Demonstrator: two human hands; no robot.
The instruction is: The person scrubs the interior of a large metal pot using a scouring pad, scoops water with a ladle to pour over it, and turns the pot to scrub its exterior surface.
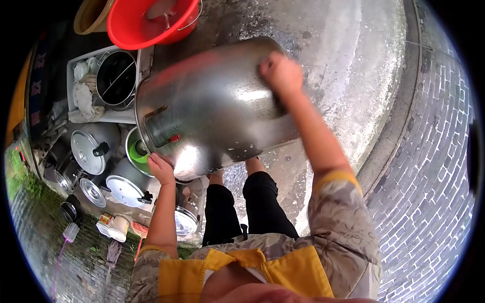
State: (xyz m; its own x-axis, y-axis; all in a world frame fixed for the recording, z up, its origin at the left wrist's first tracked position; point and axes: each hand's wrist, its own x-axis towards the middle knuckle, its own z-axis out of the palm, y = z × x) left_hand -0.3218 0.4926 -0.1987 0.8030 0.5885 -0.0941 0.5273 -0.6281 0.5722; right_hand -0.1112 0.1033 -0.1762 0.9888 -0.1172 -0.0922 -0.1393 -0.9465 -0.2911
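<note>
A large steel stockpot [217, 101] lies on its side in front of my legs, its rim toward the left and its base toward the right. A side handle [156, 126] shows near the rim. My left hand [162, 169] grips the rim at the near side, fingers wrapped over the edge. My right hand [283, 74] is curled into a fist against the outer wall near the base. It is slightly blurred, and whatever it may hold is hidden. The pot's wall looks wet, and its inside is out of sight.
A red basin [151, 40] stands beyond the pot. Left are a white tub [76, 113] with a dark pot [116, 78] and cloths, several lidded pressure cookers [126, 191] and a green bowl [137, 151]. Brooms [114, 252] lie lower left. Wet concrete meets a brick wall [429, 177] at right.
</note>
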